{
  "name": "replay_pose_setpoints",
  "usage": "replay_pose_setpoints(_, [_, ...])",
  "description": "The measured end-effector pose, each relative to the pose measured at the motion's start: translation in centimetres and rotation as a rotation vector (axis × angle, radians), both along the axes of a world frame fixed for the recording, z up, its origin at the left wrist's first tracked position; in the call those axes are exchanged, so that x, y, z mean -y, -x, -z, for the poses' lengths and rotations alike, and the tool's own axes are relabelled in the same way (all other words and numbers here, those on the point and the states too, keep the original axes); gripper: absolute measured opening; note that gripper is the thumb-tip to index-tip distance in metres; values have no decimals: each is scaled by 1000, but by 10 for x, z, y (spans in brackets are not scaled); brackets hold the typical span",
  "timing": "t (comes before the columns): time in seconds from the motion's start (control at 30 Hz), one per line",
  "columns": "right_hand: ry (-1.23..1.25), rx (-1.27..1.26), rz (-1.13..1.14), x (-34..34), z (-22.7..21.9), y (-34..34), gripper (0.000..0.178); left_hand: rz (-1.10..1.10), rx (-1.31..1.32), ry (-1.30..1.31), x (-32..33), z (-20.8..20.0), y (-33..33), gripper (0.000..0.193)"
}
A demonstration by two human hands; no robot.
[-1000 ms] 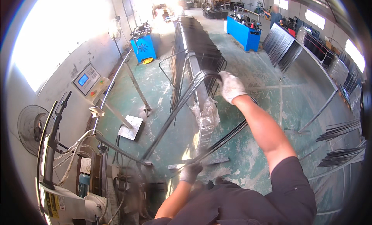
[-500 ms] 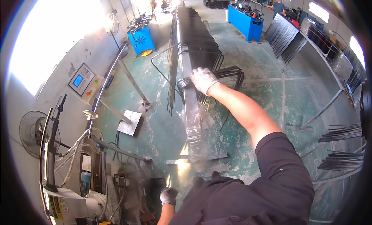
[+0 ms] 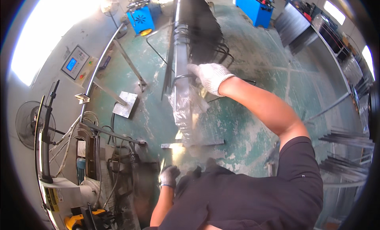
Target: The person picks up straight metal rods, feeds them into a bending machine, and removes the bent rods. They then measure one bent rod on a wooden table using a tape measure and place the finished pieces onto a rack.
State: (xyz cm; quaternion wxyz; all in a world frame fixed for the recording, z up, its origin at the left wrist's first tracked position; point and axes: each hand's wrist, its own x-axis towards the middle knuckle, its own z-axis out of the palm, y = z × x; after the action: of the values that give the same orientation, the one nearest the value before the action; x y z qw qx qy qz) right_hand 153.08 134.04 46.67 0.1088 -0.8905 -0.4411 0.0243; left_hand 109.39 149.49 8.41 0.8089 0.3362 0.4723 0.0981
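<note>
Green floor (image 3: 253, 115) edges beam (image 3: 182, 59) near right hand (image 3: 213, 76).

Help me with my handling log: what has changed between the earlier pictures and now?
The left hand in a white knit glove let go of the dark bent metal rods and drew back toward the dark shirt. The right hand, gloved alike, moved leftward, close to the long grey metal beam; its grip is unclear. The beam and left blue metal cabinet stayed put.

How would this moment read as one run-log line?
right hand: at black rod; left hand: beside shirt; plastic wrap: on metal bar
</note>
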Motion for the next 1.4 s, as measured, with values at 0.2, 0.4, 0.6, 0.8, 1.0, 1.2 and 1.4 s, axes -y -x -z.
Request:
replay_pose_setpoints(0.2, [-301,-243,-163,73,-51,134,36,269,114,-30,1,-25,-30,42])
replay_pose_setpoints(0.4, [-474,-336,57,124,-30,265,33,548,37,43,24,-63,-12,48])
replay_pose_setpoints(0.6, [-406,-430,397,184,-2,378,27,848,-186,12,40,-24,74,39])
replay_pose_setpoints(0.8, [-527,-533,932,292,67,455,22,1076,-173,-29,88,-17,139,38])
replay_pose_setpoints(1.0, [-1256,-928,1291,351,176,527,31,967,-213,14,163,-32,172,23])
replay_pose_setpoints(1.2, [-2235,-840,1369,366,269,566,22,983,-379,236,222,-4,230,52])
replay_pose_setpoints(1.4, [-2415,-837,1465,367,258,661,18,794,-319,616,219,-53,227,32])
